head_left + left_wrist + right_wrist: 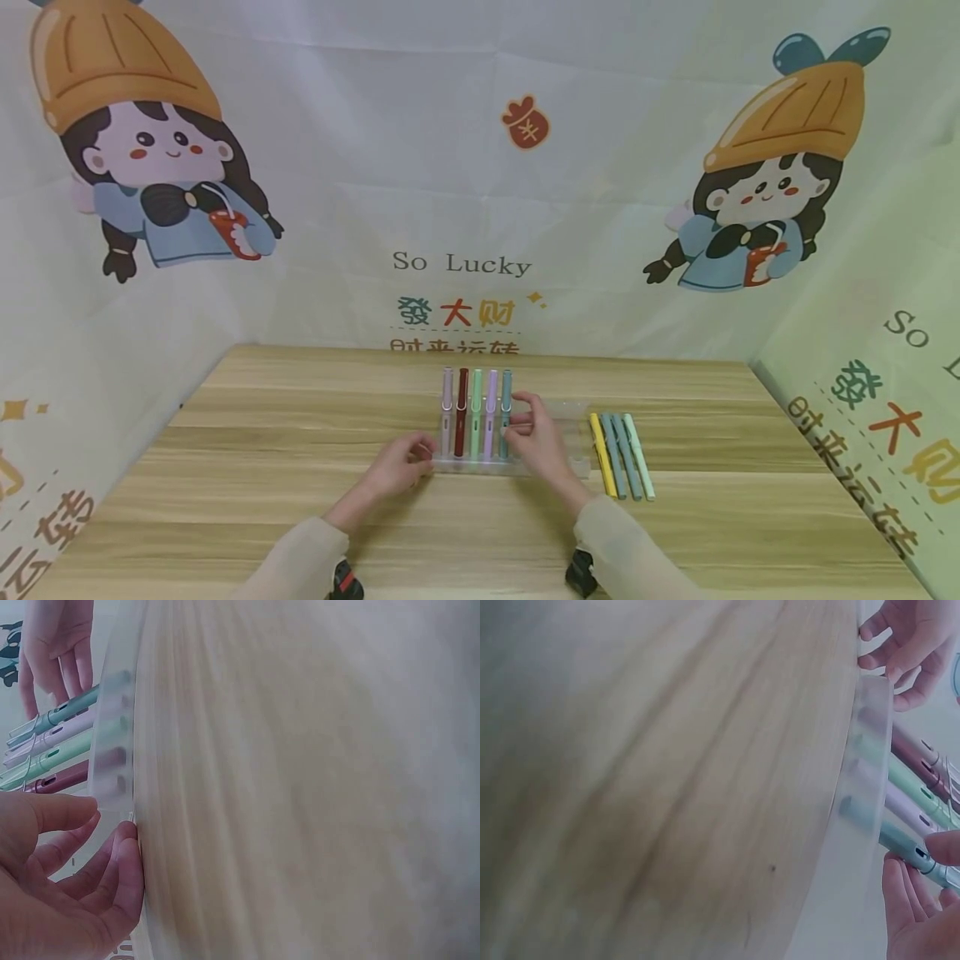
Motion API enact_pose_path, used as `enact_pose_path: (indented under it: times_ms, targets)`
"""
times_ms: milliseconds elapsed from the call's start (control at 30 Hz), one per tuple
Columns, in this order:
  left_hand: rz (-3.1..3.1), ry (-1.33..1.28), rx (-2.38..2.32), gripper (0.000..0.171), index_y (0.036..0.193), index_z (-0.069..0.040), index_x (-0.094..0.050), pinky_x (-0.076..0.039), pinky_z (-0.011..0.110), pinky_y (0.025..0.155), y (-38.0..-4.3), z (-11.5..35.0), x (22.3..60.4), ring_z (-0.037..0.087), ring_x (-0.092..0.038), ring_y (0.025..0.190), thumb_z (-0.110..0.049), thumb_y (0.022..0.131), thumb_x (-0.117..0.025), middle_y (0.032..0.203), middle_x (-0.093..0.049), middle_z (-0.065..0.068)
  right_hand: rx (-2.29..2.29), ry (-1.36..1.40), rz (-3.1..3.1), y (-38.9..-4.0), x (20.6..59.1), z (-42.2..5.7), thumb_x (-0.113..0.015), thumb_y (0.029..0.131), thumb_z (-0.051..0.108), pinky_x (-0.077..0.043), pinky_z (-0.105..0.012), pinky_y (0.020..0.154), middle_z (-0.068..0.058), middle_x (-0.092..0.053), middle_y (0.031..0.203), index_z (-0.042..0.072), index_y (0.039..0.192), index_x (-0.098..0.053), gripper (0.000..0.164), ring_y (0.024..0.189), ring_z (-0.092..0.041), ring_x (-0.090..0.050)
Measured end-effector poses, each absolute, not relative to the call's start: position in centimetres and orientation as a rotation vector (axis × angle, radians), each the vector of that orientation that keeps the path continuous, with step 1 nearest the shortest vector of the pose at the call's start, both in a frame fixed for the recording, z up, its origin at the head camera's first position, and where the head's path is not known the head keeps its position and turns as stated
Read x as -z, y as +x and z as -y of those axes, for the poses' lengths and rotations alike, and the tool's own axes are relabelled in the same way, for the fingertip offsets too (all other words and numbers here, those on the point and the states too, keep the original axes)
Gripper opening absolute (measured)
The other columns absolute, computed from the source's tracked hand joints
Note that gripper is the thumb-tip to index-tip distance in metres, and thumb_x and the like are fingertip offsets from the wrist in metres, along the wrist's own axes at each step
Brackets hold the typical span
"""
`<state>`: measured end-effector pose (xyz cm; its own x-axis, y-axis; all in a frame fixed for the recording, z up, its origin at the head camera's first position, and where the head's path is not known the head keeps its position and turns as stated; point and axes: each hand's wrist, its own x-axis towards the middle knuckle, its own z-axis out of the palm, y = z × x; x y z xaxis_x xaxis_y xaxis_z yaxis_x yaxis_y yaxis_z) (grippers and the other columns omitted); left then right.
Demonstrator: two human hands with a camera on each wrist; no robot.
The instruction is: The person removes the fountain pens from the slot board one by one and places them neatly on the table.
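A clear pen stand holds several upright pens side by side: a greyish mauve pen, a dark red pen, a mint green pen, a lilac pen and a teal pen. My right hand has the teal pen between thumb and fingers, its lower end resting in the stand's front ledge. At the stand's left end is my left hand, fingers loosely bent, fingertips right at the corner. The left wrist view shows that hand's thumb beside the ledge.
Right of the stand, a yellow pen, two grey-blue pens and a pale mint pen lie in a row on the wooden table. A printed cloth hangs behind the table and along both sides.
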<state>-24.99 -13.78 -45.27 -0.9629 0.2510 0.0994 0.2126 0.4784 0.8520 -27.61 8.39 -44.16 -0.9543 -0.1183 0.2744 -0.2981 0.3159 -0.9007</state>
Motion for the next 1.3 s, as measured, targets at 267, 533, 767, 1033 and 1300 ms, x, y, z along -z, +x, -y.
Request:
enact_pose_path:
  times_ms: [267, 533, 767, 1033, 1300]
  targets:
    - [-2.675, 0.411, -1.514, 0.014, 0.092, 0.005, -0.054, -0.042, 0.023, 0.044, -24.8, 13.7, 45.0, 0.019, -0.051, 0.058, 0.007, 0.079, -0.056, 0.081, -0.054, 0.013, -1.701, 0.388, 2.420, -27.9, 44.3, -8.2, -0.055, 0.073, -0.010, -0.050, -0.030, 0.068, -0.019, -0.058, 0.091, 0.001, 0.121, -0.041, 0.051, 0.080, -0.028, -0.059]
    - [-2.684, 0.441, -1.523, 0.013, 0.091, 0.005, -0.054, -0.044, 0.026, 0.044, -24.9, 13.7, 45.1, 0.020, -0.052, 0.059, 0.008, 0.078, -0.057, 0.080, -0.054, 0.013, -1.682, 0.372, 2.414, -27.9, 44.3, -8.1, -0.055, 0.075, -0.010, -0.050, -0.031, 0.067, -0.018, -0.061, 0.086, 0.003, 0.121, -0.041, 0.050, 0.076, -0.026, -0.059]
    - [-2.682, 0.434, -1.535, 0.015, 0.091, 0.005, -0.054, -0.045, 0.029, 0.045, -24.9, 13.7, 45.1, 0.019, -0.052, 0.058, 0.009, 0.077, -0.057, 0.080, -0.055, 0.012, -1.699, 0.388, 2.309, -27.6, 43.3, -8.1, -0.055, 0.077, -0.008, -0.049, -0.036, 0.070, -0.018, -0.061, 0.085, 0.005, 0.121, -0.041, 0.048, 0.080, -0.028, -0.058]
    - [-2.681, 0.446, -1.531, 0.014, 0.091, 0.005, -0.054, -0.044, 0.027, 0.044, -24.9, 13.7, 45.2, 0.019, -0.052, 0.059, 0.008, 0.078, -0.057, 0.080, -0.055, 0.013, -1.733, 0.353, 2.302, -27.2, 42.1, -9.0, -0.056, 0.080, -0.004, -0.048, -0.037, 0.072, -0.017, -0.061, 0.089, 0.008, 0.121, -0.042, 0.046, 0.085, -0.029, -0.057]
    - [-2.667, 0.440, -1.536, 0.013, 0.092, 0.005, -0.053, -0.044, 0.025, 0.045, -24.9, 13.8, 45.2, 0.020, -0.052, 0.060, 0.008, 0.079, -0.055, 0.081, -0.054, 0.012, -1.683, 0.370, 2.335, -26.6, 42.1, -10.9, -0.059, 0.077, -0.006, -0.049, -0.034, 0.066, -0.015, -0.061, 0.085, 0.006, 0.119, -0.044, 0.046, 0.079, -0.027, -0.057]
